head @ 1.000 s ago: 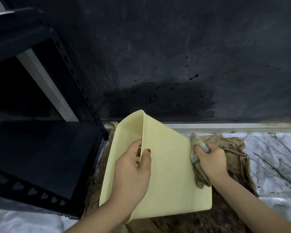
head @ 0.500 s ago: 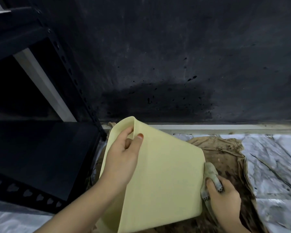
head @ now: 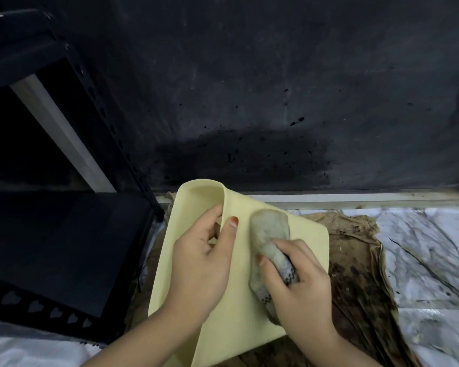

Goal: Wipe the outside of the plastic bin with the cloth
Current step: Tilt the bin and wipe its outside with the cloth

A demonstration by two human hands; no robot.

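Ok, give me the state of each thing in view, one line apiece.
bin: tilted, its outer wall facing up, held off the floor.
cloth: bunched, pressed flat against the bin's outer wall.
left hand: grips the bin's rim, thumb outside, fingers inside.
right hand: grips the cloth on the bin.
brown rag: spread under the bin, crumpled and stained.
shelf: standing at the left, the part in view bare.

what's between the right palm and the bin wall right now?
The cloth. In the head view the right hand grips it bunched and presses it on the outside of the yellow bin; the left hand holds the rim.
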